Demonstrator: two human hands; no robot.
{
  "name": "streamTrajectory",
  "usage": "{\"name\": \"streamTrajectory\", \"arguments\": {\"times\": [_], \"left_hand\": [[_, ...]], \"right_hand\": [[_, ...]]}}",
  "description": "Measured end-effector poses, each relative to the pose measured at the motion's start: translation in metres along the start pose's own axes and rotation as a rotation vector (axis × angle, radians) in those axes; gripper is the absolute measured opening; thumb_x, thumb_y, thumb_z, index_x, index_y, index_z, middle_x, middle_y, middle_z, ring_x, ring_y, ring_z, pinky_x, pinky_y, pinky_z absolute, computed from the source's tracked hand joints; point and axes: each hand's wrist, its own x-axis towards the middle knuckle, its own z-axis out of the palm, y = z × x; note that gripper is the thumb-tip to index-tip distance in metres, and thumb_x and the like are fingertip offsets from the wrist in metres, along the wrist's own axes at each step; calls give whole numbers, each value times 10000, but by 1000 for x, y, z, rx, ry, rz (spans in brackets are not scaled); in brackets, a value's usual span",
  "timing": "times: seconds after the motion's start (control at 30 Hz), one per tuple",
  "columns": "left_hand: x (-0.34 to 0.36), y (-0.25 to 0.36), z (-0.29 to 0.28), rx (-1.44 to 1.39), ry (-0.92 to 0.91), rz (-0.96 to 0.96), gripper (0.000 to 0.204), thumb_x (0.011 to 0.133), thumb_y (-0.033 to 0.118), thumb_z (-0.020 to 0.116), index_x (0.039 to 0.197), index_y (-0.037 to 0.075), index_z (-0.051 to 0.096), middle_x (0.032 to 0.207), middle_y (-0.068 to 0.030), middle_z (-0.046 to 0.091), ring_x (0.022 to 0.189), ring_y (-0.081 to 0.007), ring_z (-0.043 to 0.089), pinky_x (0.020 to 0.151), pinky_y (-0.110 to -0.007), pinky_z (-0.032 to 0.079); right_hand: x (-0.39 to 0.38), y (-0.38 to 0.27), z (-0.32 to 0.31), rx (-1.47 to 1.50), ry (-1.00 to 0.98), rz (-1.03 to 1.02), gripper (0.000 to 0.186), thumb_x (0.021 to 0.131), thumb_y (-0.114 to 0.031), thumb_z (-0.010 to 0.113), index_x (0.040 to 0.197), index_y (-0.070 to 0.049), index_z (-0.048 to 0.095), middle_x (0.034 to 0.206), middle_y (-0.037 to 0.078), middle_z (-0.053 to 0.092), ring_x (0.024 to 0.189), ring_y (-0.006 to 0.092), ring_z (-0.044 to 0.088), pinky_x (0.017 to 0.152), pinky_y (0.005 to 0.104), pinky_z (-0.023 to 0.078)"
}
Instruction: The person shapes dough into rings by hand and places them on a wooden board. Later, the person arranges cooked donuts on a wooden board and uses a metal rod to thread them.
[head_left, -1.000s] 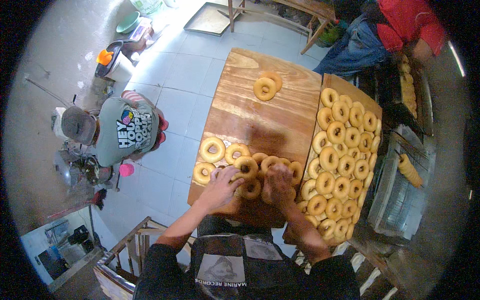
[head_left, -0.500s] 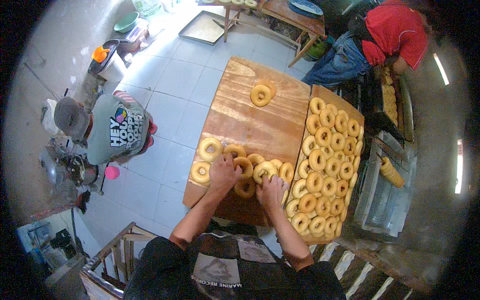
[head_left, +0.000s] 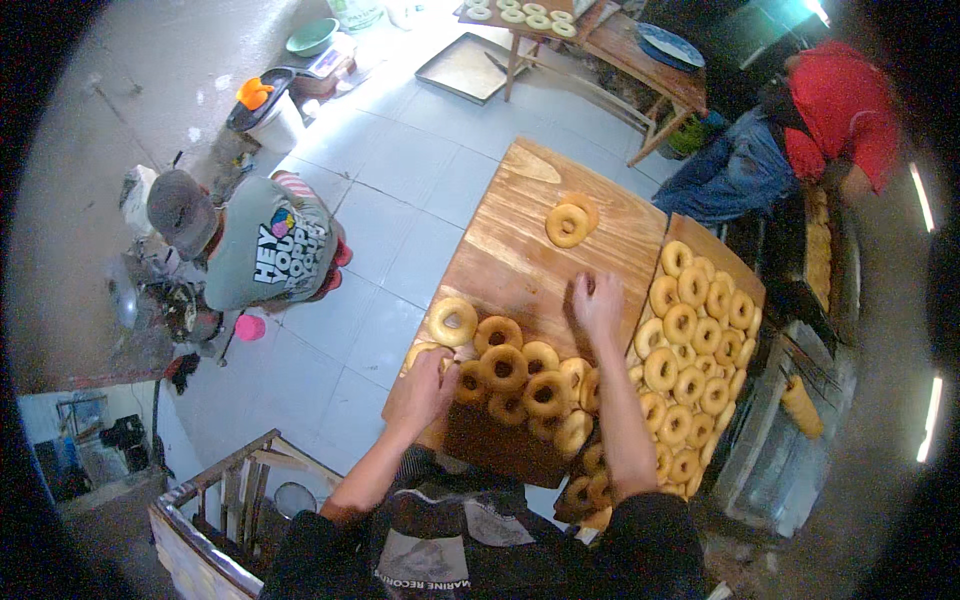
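Observation:
Golden ring-shaped breads [head_left: 503, 368] lie clustered along the near part of a wooden board [head_left: 490, 235]. At the cluster's left end my left hand [head_left: 424, 392] is closed over a pale bread ring [head_left: 428, 355], covering part of it. Just beyond that ring lies another pale one [head_left: 453, 322]. My right hand [head_left: 598, 305] is above the board's right side, away from the cluster, with fingers curled and nothing visible in them. Farther off, two bread rings [head_left: 568, 226] overlap on the board.
A second board [head_left: 715, 238] full of bread rings adjoins on the right. Beyond it stands a metal-framed glass case [head_left: 775, 455] holding stacked rings. One person in grey [head_left: 275, 245] bends at left; another in red [head_left: 845, 115] leans at far right. A wooden railing [head_left: 215, 500] stands near left.
My right hand has moved from the near bread rings up and right over the board. My left hand has shifted left onto the end ring. The whole view has swung slightly.

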Motion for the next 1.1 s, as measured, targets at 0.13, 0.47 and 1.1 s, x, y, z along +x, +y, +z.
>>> {"name": "streamTrajectory", "arguments": {"times": [0.13, 0.47, 1.1], "left_hand": [[-16, -31, -12, 20, 114, -1, 261, 900, 187, 556, 1110, 32, 550, 984, -179, 583, 840, -340, 603, 740, -428, 495], [-14, -49, -16, -244, 24, -312, 278, 911, 212, 555, 1134, 45, 559, 860, -175, 641, 760, -278, 635, 724, -386, 503], [35, -53, 3, -128, 153, 5, 308, 888, 139, 572, 1171, 19, 558, 1049, -203, 606, 992, -375, 583, 865, -445, 469]], "right_hand": [[95, -10, 37, -165, 75, 109, 404, 805, -301, 651, 1089, -21, 592, 1126, 240, 572, 1074, 391, 521, 881, 528, 413], [-38, -143, 41, -267, -565, -448, 253, 774, -179, 562, 1003, -71, 559, 911, 156, 570, 983, 336, 549, 886, 528, 351], [48, -6, 46, 267, -56, 312, 380, 861, -355, 594, 955, 12, 618, 872, 232, 640, 824, 387, 611, 738, 502, 454]]}}
